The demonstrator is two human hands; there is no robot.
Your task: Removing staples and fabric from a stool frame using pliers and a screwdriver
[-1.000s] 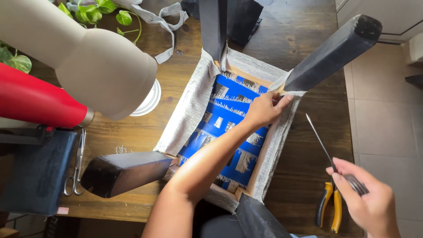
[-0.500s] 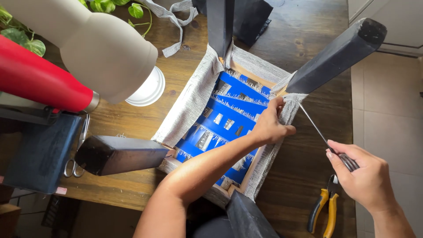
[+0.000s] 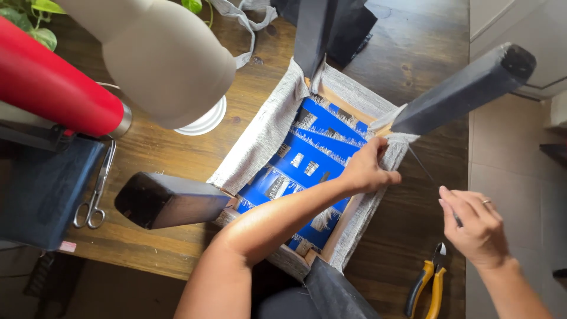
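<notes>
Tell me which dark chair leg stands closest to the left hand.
The upper-right leg, pointing toward the tiled floor. The left hand pinches the grey fabric right at its base; the other legs stand farther away.

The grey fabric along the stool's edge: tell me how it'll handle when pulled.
The grey fabric probably handles floppy: it drapes and wrinkles over the wooden frame. Its edges look frayed, so it may unravel under hard tugging. The left hand pinches it easily, suggesting thin, light cloth.

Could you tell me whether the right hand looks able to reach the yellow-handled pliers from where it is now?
Probably yes. The pliers lie uncovered on the wooden table, just below the right hand, with nothing between them. However, that hand already holds a thin metal tool, so it isn't free.
</notes>
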